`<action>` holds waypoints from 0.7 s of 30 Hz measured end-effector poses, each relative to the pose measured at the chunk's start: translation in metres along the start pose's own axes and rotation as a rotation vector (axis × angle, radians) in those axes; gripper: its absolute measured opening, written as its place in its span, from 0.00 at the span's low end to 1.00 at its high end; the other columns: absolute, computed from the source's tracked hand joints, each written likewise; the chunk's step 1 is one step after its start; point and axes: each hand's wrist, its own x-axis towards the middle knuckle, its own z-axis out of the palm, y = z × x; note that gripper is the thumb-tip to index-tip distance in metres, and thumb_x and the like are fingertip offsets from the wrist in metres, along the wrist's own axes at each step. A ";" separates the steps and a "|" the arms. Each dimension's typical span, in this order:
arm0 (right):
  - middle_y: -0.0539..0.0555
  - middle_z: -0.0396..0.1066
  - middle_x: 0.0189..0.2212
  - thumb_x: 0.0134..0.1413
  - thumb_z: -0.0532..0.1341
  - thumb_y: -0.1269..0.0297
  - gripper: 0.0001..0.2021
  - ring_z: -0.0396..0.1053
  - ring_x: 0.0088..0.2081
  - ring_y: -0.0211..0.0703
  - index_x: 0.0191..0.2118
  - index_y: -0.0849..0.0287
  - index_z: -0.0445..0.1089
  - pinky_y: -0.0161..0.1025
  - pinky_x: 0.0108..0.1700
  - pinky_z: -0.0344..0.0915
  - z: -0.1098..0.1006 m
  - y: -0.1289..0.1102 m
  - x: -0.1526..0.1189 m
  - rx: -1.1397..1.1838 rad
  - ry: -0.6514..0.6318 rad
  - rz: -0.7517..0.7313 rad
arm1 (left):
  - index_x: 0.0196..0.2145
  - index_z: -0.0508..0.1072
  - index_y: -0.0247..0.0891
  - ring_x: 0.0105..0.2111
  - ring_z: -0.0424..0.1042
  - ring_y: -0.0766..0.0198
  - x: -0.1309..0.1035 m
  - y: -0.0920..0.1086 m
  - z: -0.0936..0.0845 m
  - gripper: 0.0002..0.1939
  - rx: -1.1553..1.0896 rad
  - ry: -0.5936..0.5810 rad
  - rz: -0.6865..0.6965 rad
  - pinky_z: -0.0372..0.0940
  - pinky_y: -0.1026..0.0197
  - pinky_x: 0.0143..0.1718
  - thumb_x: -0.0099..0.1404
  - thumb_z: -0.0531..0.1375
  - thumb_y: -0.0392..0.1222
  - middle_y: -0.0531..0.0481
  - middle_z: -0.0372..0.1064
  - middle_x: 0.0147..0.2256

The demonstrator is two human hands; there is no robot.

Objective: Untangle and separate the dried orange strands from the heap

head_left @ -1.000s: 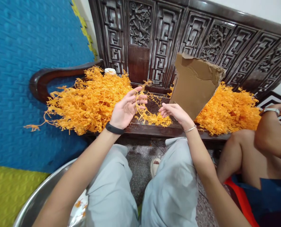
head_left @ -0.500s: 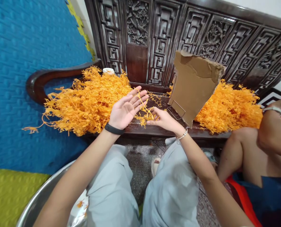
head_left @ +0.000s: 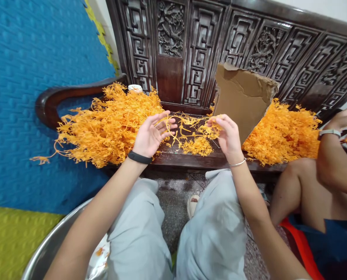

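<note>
Thin orange strands [head_left: 186,121] stretch between my two hands above the dark wooden bench [head_left: 173,160]. My left hand [head_left: 151,134] has its palm up and fingers spread, with a strand lying across the fingers. Pinched fingers of my right hand [head_left: 228,136] grip the right end of the strands, in front of the cardboard. A small orange clump [head_left: 199,146] rests on the bench between my hands. Close by on the left is a large heap of orange strands [head_left: 111,124].
A brown cardboard sheet [head_left: 243,101] stands upright on the bench, with another orange heap [head_left: 284,136] to its right. Behind the left heap is a white roll [head_left: 135,88]. A metal basin [head_left: 55,229] sits at lower left. Another person's forearm [head_left: 333,155] is at far right.
My right hand has moved right and up, away from my left hand, drawing strands out between them. My left hand has shifted slightly left. The small clump on the bench is more exposed.
</note>
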 end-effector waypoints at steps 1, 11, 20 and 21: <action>0.50 0.67 0.29 0.49 0.60 0.63 0.05 0.67 0.33 0.36 0.27 0.56 0.64 0.37 0.42 0.64 0.000 -0.001 -0.001 0.030 0.026 -0.004 | 0.38 0.71 0.34 0.29 0.74 0.66 0.001 -0.001 0.000 0.13 0.014 0.022 -0.018 0.69 0.66 0.29 0.59 0.53 0.43 0.49 0.74 0.30; 0.48 0.67 0.23 0.45 0.62 0.62 0.07 0.66 0.26 0.35 0.27 0.58 0.64 0.35 0.31 0.64 0.002 -0.001 -0.002 -0.049 -0.147 0.248 | 0.27 0.70 0.34 0.21 0.68 0.71 0.006 -0.012 0.000 0.11 0.130 0.111 -0.007 0.63 0.68 0.23 0.57 0.56 0.46 0.51 0.69 0.24; 0.49 0.73 0.23 0.45 0.64 0.63 0.08 0.72 0.28 0.38 0.31 0.60 0.67 0.39 0.38 0.67 0.022 0.009 -0.011 0.003 -0.489 0.368 | 0.42 0.70 0.34 0.36 0.71 0.65 -0.008 -0.022 0.014 0.22 0.463 -0.223 -0.142 0.62 0.59 0.44 0.48 0.67 0.42 0.47 0.73 0.36; 0.49 0.73 0.23 0.44 0.65 0.63 0.08 0.72 0.28 0.37 0.31 0.60 0.68 0.39 0.39 0.67 0.022 0.009 -0.011 0.003 -0.472 0.356 | 0.41 0.71 0.34 0.35 0.72 0.65 -0.008 -0.022 0.014 0.22 0.471 -0.244 -0.146 0.62 0.59 0.44 0.48 0.67 0.42 0.47 0.73 0.34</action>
